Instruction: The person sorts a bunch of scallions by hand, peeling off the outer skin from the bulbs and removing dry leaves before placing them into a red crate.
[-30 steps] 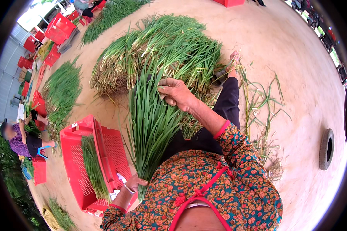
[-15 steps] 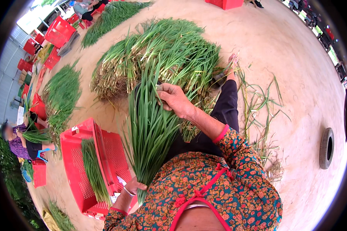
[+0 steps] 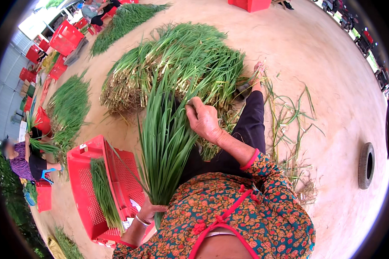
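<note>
A thick bunch of long green garlic chives (image 3: 162,146) stands fanned out in front of my body, its leaf tips pointing away from me. My left hand (image 3: 149,210) is wrapped round the narrow lower end of the bunch, by the red crates. Beside the upper right edge of the leaves, my right hand (image 3: 205,122) has its fingers curled in a pinch. Whatever is between those fingertips, if anything, is too small to make out. Beyond the bunch lies a large heap of garlic chives (image 3: 199,56), with brownish roots at its left side.
Two red crates (image 3: 103,149) stand at my left, one holding a chive bundle (image 3: 103,187). Loose leaves (image 3: 289,114) litter the floor right of my leg; a tyre (image 3: 366,165) stands far right. At left, a seated person (image 3: 20,157) handles chives near another pile (image 3: 69,103).
My right hand has drawn back to the right and slightly toward me, off the middle of the leaves. The left hand keeps its hold on the bunch.
</note>
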Motion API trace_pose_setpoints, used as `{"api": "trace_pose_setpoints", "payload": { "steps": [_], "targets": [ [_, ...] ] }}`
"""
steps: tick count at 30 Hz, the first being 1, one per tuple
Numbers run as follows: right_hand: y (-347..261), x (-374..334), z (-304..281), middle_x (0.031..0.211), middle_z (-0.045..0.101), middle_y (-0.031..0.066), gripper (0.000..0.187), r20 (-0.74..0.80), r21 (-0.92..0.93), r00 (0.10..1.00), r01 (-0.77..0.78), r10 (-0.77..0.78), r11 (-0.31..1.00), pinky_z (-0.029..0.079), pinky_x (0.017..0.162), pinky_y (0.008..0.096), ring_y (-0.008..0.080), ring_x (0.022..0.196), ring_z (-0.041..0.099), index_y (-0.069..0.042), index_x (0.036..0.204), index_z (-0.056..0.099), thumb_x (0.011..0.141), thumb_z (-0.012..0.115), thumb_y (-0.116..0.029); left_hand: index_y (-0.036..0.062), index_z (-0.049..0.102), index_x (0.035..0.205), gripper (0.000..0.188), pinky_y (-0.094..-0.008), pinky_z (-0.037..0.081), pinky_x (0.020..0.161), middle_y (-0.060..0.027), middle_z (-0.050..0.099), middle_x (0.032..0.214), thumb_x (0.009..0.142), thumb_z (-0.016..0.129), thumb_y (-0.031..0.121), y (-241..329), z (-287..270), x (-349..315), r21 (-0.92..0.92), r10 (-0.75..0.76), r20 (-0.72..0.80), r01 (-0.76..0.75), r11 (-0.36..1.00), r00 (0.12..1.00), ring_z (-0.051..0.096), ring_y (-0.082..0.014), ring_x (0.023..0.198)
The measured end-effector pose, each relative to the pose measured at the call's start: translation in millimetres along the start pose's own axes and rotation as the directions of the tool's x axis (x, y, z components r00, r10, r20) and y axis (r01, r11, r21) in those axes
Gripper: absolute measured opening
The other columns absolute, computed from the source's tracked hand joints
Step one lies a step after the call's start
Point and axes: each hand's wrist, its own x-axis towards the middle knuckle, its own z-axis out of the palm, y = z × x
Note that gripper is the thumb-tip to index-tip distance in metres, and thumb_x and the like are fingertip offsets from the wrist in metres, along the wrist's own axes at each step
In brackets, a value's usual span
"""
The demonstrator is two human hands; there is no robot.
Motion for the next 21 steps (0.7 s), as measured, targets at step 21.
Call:
{"api": "trace_pose_setpoints", "payload": {
  "steps": [21],
  "targets": [
    [32.3, 37.3, -49.9, 0.083, 0.059, 0.0110, 0.014, 0.180, -0.010, 0.983, 0.041, -0.038, 0.999, 0.048, 0.069, 0.0365, 0.0277, 0.078, 0.059, -0.003, 0.090, 0.064, 0.081, 0.065, -0.014, -0.0029, 0.046, 0.124, 0.065, -0.0336, 0.054, 0.084, -0.0150, 0.060, 0.114, 0.064, 0.069, -0.017, -12.0, -23.8, -0.5, -0.133, -0.237, 0.037, 0.240, 0.962, 0.971, 0.062, -0.0250, 0.099]
  ]
}}
